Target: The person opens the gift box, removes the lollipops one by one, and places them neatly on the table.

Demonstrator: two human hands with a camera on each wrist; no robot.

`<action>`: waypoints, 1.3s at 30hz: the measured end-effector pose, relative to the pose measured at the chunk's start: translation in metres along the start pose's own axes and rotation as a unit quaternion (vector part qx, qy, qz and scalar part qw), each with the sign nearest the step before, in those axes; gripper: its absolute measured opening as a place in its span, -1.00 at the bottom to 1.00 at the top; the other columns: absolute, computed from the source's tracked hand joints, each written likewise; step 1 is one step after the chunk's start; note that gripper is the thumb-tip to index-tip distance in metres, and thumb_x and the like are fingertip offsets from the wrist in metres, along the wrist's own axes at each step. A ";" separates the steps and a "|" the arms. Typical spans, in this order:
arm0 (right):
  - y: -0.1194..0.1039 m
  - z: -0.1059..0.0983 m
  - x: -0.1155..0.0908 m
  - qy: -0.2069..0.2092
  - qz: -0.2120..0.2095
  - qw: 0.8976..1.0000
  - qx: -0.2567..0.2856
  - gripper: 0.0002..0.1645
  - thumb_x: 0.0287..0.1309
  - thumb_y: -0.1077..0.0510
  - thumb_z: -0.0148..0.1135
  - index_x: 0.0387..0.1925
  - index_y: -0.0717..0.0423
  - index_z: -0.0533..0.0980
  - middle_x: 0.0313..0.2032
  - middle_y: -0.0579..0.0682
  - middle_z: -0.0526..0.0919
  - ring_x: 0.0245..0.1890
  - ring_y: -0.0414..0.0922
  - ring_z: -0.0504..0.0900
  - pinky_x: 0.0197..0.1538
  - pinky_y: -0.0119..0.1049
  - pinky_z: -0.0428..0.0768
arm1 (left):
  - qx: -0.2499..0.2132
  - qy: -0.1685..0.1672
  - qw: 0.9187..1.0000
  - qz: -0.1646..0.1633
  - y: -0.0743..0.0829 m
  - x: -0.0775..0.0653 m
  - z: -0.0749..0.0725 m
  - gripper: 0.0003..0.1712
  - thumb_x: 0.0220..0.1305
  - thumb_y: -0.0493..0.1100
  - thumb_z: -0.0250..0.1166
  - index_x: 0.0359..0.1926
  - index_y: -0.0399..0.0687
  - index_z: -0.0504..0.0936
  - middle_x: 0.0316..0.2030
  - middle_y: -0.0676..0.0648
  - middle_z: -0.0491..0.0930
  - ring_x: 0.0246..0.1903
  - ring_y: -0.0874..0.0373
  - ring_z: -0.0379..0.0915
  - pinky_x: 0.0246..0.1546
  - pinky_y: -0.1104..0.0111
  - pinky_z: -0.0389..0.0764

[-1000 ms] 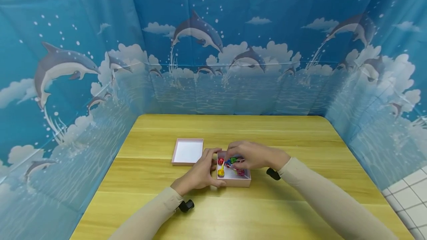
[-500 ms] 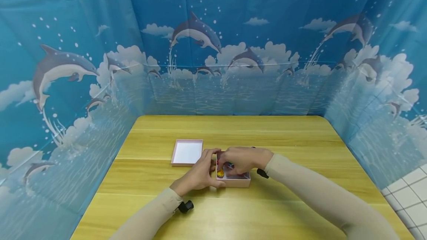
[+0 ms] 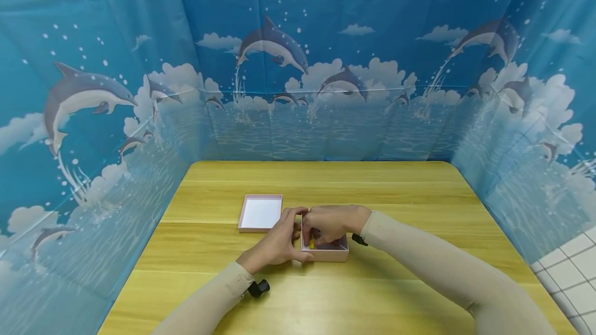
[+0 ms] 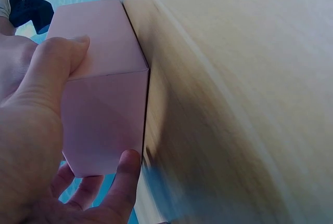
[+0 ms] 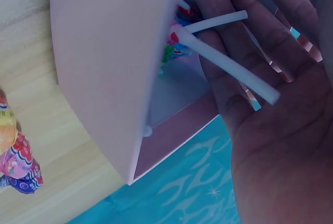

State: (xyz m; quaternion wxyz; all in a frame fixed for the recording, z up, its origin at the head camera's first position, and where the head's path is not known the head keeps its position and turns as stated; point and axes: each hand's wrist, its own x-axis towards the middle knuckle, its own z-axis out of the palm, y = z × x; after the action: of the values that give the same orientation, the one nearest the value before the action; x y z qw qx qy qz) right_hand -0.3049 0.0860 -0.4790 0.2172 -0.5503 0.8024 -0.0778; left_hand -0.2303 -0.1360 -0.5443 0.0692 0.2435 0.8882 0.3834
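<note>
An open pink box (image 3: pixel 328 256) rests on the table with wrapped lollipops inside. My left hand (image 3: pixel 276 242) grips its left end, thumb (image 4: pixel 57 60) against one wall and fingers on the neighbouring sides. Inside the box, my right hand (image 3: pixel 328 222) reaches down with bent fingers. A yellow lollipop (image 3: pixel 312 244) shows at those fingertips and seems pinched, though the hand covers much of it. In the right wrist view, white lollipop sticks (image 5: pixel 244 73) lean against the fingers. Green and blue wrappers (image 5: pixel 167 53) lie deeper in the box.
The box's pink lid (image 3: pixel 262 213) lies inside-up, left of and behind the box. More wrapped lollipops (image 5: pixel 18 156) lie on the table outside the box in the right wrist view. Blue dolphin-print curtains (image 3: pixel 344 128) enclose the wooden table (image 3: pixel 372 293).
My right hand has moved left and lower into the box, over the yellow lollipop, which has shifted slightly. More of the contents are covered. The left hand keeps its grip on the box.
</note>
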 end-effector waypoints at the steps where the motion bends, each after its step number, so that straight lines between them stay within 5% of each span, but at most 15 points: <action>1: 0.000 0.000 0.000 0.000 0.002 1.000 0.000 -0.73 0.49 0.30 0.59 0.06 -0.09 0.91 -0.02 -0.18 0.94 -0.09 -0.37 0.83 0.02 -0.55 0.74 | -0.001 0.000 1.000 0.001 0.000 0.000 0.000 0.38 0.28 0.21 0.80 0.85 0.05 0.13 0.62 -0.18 0.31 0.27 0.07 0.61 0.32 0.22 0.65; 13: 0.004 -0.001 -0.006 0.030 0.008 0.999 0.030 -0.77 0.52 0.23 0.58 0.07 -0.12 0.89 -0.02 -0.21 0.93 -0.14 -0.41 0.78 0.04 -0.46 0.77 | 0.000 -0.003 1.000 -0.001 -0.001 0.002 0.002 0.40 0.27 0.22 0.80 0.85 -0.01 0.12 0.59 -0.18 0.33 0.31 0.09 0.62 0.36 0.23 0.69; 21: 0.006 -0.005 -0.020 0.086 -0.013 0.996 0.016 -0.75 0.60 0.16 0.52 0.19 -0.05 0.86 0.19 -0.13 0.88 0.16 -0.24 0.81 0.30 -0.24 0.80 | 0.009 -0.003 1.000 -0.012 -0.001 0.001 0.002 0.45 0.24 0.27 0.81 0.86 -0.01 0.10 0.61 -0.15 0.32 0.30 0.09 0.58 0.44 0.14 0.67; 30: 0.015 -0.004 -0.037 0.136 -0.006 0.991 0.018 -0.68 0.66 0.09 0.48 0.31 -0.03 0.83 0.06 -0.12 0.76 -0.19 -0.21 0.65 0.01 -0.35 0.69 | 0.010 0.002 1.000 -0.008 0.001 0.002 0.002 0.42 0.23 0.27 0.81 0.84 0.04 0.13 0.65 -0.17 0.30 0.35 0.03 0.56 0.51 0.02 0.64; 39: 0.022 0.001 -0.054 0.174 0.015 0.984 0.037 -0.71 0.68 0.07 0.45 0.24 0.03 0.85 -0.03 -0.11 0.74 -0.32 -0.32 0.50 -0.12 -0.37 0.59 | -0.003 0.000 1.000 -0.015 0.002 0.002 0.002 0.41 0.24 0.24 0.82 0.84 0.10 0.13 0.65 -0.19 0.30 0.39 -0.01 0.55 0.55 -0.04 0.62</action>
State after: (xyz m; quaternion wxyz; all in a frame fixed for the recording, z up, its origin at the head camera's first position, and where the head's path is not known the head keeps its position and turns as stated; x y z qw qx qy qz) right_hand -0.3071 0.1443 -0.4734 0.0954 -0.5083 0.8325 -0.1984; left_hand -0.2308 -0.1329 -0.5445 0.0759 0.2300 0.8907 0.3846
